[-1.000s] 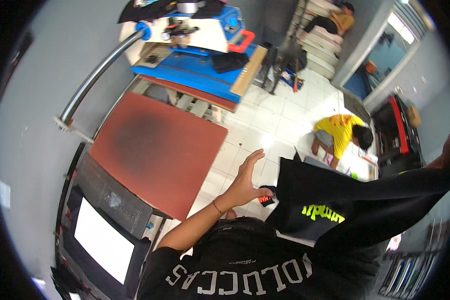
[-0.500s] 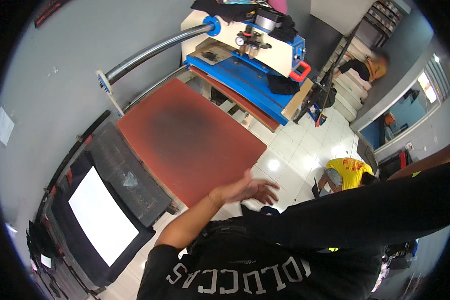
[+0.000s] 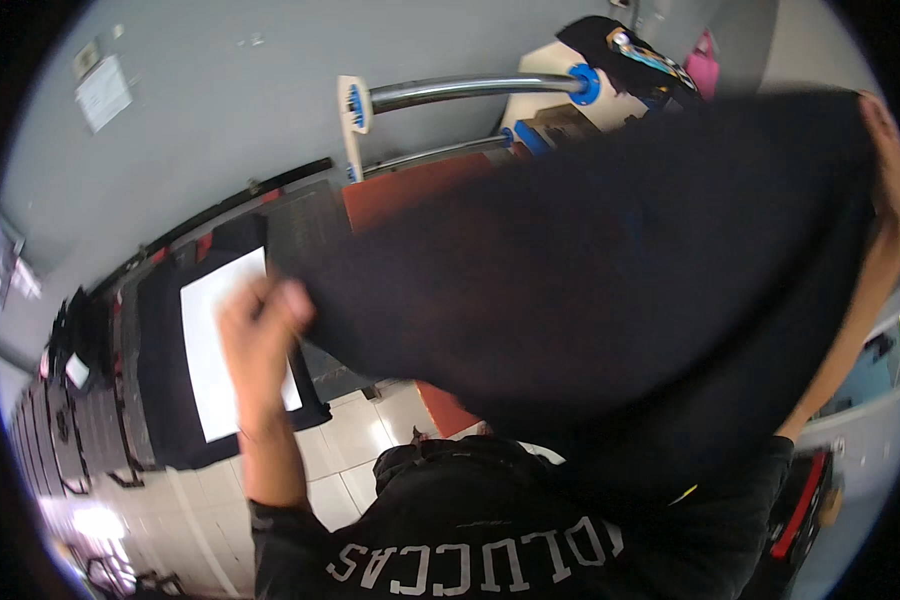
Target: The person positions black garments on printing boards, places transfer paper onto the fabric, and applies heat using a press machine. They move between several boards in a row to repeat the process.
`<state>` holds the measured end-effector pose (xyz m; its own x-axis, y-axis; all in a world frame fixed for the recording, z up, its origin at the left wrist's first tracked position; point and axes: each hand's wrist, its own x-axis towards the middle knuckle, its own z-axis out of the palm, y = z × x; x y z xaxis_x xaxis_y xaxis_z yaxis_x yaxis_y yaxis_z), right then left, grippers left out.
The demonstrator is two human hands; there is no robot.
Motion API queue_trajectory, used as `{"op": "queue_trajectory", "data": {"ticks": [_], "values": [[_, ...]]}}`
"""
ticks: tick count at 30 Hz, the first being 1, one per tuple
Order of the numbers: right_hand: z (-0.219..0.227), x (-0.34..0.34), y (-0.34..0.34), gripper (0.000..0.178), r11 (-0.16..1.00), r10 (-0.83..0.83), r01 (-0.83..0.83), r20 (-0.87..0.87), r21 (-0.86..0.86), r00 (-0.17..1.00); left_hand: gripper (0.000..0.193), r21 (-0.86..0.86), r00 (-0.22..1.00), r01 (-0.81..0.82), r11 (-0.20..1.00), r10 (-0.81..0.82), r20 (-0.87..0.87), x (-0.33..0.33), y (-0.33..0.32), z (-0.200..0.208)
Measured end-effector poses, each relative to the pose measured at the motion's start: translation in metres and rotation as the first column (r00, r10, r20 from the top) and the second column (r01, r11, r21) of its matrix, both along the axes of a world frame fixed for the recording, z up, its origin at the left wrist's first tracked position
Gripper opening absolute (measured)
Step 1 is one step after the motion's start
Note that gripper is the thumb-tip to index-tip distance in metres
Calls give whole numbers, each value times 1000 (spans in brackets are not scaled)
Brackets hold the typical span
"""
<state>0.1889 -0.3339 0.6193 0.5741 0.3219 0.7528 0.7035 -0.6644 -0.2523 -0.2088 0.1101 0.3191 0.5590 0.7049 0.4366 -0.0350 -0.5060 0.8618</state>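
A wide piece of black cloth [image 3: 590, 260] is stretched between my two hands in the air, hiding most of the heat press behind it. My left hand [image 3: 260, 330], blurred by motion, pinches its left corner. At the far right, my right hand [image 3: 885, 150] is raised and closed around the upper right edge. Behind my left hand lies a white sheet [image 3: 210, 380] on another black cloth [image 3: 160, 370], spread over a dark platen. Between the platen and the held cloth, part of the press's red pad [image 3: 400, 195] shows.
A chrome rail [image 3: 470, 90] of the press runs along the back. Dark cloth with a coloured print [image 3: 640, 60] lies on the machine, near a pink bag [image 3: 703, 68]. More dark platens [image 3: 55, 430] line up at the left. Paper [image 3: 104, 93] hangs on the grey wall.
The black cloth has come up across the front of the press, spread wide. My left hand, empty and loose before, has moved left and now grips its corner. The view has turned left.
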Motion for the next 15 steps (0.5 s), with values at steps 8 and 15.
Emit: {"op": "queue_trajectory", "data": {"ticks": [8, 15], "values": [[-106, 59, 195, 41, 912, 404, -330, -406, 242, 820, 47, 490, 922, -318, 812, 384, -39, 40, 176, 121], [-108, -15, 105, 44, 725, 570, -476, -45, 499, 821, 43, 376, 916, -321, 869, 185, 355, -33, 83, 160]]}}
